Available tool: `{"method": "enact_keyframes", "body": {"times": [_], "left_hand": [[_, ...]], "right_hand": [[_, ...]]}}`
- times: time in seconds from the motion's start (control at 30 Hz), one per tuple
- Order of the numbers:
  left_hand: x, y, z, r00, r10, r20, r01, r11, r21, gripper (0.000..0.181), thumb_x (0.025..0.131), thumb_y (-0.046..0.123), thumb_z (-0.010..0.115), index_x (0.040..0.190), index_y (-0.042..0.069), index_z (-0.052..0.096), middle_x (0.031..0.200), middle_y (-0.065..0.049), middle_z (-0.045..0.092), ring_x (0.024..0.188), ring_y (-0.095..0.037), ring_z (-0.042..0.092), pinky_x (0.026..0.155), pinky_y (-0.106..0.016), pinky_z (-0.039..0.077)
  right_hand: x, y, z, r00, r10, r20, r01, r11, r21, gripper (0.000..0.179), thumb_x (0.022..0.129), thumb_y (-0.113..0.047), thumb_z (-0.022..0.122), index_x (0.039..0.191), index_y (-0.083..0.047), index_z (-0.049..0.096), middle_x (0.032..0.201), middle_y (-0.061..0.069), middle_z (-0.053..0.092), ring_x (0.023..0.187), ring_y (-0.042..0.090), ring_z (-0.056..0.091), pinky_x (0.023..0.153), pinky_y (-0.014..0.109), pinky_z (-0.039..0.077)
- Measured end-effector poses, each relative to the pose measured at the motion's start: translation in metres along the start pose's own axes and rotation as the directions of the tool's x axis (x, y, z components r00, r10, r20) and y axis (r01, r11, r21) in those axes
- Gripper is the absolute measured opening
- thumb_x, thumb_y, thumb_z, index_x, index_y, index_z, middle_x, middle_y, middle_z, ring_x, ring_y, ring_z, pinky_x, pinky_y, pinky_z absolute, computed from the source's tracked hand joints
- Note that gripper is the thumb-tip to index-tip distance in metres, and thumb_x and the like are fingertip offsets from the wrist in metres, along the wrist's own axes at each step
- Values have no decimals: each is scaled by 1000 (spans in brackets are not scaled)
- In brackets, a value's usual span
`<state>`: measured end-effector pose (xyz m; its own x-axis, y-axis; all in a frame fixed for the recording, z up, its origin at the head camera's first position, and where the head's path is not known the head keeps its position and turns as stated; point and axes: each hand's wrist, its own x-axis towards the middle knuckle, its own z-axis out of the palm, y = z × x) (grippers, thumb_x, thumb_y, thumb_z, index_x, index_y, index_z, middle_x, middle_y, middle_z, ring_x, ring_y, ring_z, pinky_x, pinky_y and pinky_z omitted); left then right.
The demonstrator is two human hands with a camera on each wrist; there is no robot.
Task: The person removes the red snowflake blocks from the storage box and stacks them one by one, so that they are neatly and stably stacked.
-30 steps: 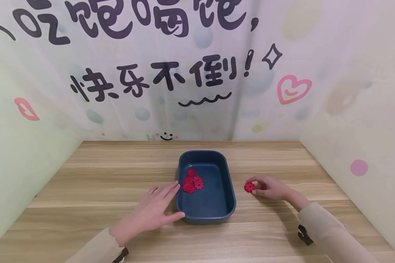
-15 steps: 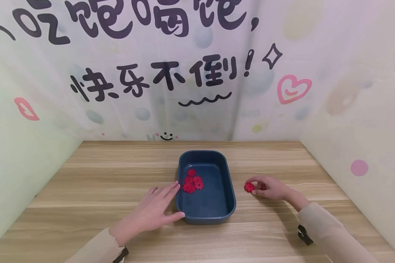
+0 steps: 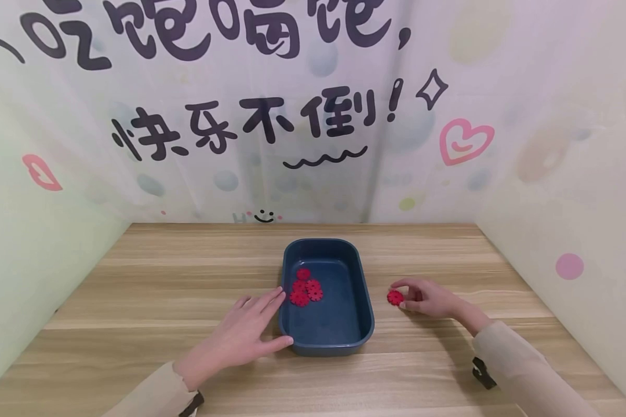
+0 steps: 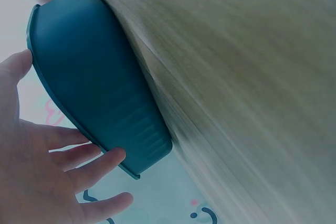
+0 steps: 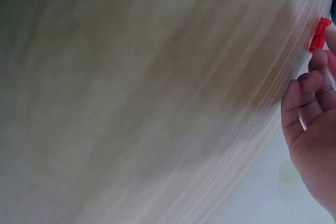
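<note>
A dark blue rectangular tray point(image 3: 339, 313) stands on the table. Inside, at its left side, lie several red notched plastic discs point(image 3: 315, 290), some overlapping. My left hand point(image 3: 242, 333) touches the tray's left rim with spread, fairly straight fingers and thumb; the left wrist view shows these fingers point(image 4: 100, 169) along the tray's outer wall. Right of the tray, my right hand point(image 3: 429, 298) pinches another red notched disc point(image 3: 395, 297) between thumb and forefinger, low at the table. Only an edge of this red piece shows in the right wrist view, where it looks thick, perhaps stacked.
The wood-grain table point(image 3: 188, 260) extends on both sides of the tray. A printed white cloth point(image 3: 313, 191) with dark lettering hangs behind it, and pale walls point(image 3: 579, 220) close in both sides. Dark straps point(image 3: 483, 372) sit at the sleeves.
</note>
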<state>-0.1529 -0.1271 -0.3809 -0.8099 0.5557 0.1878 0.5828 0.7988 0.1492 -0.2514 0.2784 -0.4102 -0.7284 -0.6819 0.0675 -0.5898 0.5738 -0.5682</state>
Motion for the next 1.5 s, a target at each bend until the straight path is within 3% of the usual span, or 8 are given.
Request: {"method": "enact_keyframes", "body": {"times": [0.2, 0.33, 0.6, 0.87, 1.1, 1.27, 1.5], "left_hand": [[0, 1, -1, 1000, 7, -12, -7, 1000, -1, 80, 80, 62, 45, 133, 2, 38, 137, -9, 34, 120, -22, 36, 91, -51, 29], [0, 1, -1, 1000, 11, -14, -11, 1000, 2, 79, 80, 61, 44, 132, 2, 39, 136, -10, 35, 119, -23, 37, 91, -51, 29], [0, 1, -1, 1000, 9, -5, -9, 1000, 9, 80, 81, 63, 41, 133, 2, 38, 137, -10, 34, 119, -23, 37, 91, -51, 28], [0, 1, -2, 1000, 11, 0, -11, 1000, 4, 81, 81, 65, 39, 133, 2, 38, 136, -10, 35, 119, -23, 37, 91, -52, 28], [0, 1, -3, 1000, 7, 1, -7, 1000, -8, 80, 80, 62, 43, 133, 2, 38, 137, -10, 34, 120, -23, 36, 92, -53, 28], [0, 1, -3, 1000, 16, -5, -16, 1000, -2, 79, 80, 60, 46, 133, 2, 38, 137, -10, 34, 120, -23, 36, 91, -53, 28], [0, 1, -4, 1000, 20, 2, -20, 1000, -5, 79, 80, 61, 44, 132, 2, 39, 136, -11, 35, 119, -23, 37, 91, -52, 29]], "right_hand": [[2, -6, -3, 999, 13, -49, -10, 998, 64, 40, 82, -4, 59, 120, 3, 47, 67, -2, 52, 56, 10, 46, 51, 24, 41], [13, -19, -8, 995, 42, -87, -37, 997, 68, 36, 84, -8, 58, 119, -1, 49, 68, 1, 55, 56, 11, 47, 50, 25, 41], [51, -54, -22, 991, -63, -120, 61, 998, -25, 29, 83, -8, 60, 112, -6, 56, 68, -4, 55, 58, 11, 50, 52, 26, 43], [97, -96, -31, 998, -42, -44, 39, 997, -64, 30, 84, -20, 60, 111, -7, 57, 76, -5, 57, 68, 12, 52, 60, 28, 46], [133, -133, -31, 994, 19, 108, -7, 993, -119, 29, 82, -23, 62, 107, -8, 58, 73, -3, 57, 63, 13, 51, 59, 27, 44], [152, -151, -20, 978, 61, 198, -38, 993, -116, 29, 81, -23, 65, 105, -9, 58, 75, -2, 57, 66, 13, 52, 60, 26, 44], [171, -154, 8, 968, 85, 237, -67, 994, -81, 27, 79, -22, 67, 103, -12, 59, 76, -3, 57, 69, 11, 53, 63, 24, 44]]}}
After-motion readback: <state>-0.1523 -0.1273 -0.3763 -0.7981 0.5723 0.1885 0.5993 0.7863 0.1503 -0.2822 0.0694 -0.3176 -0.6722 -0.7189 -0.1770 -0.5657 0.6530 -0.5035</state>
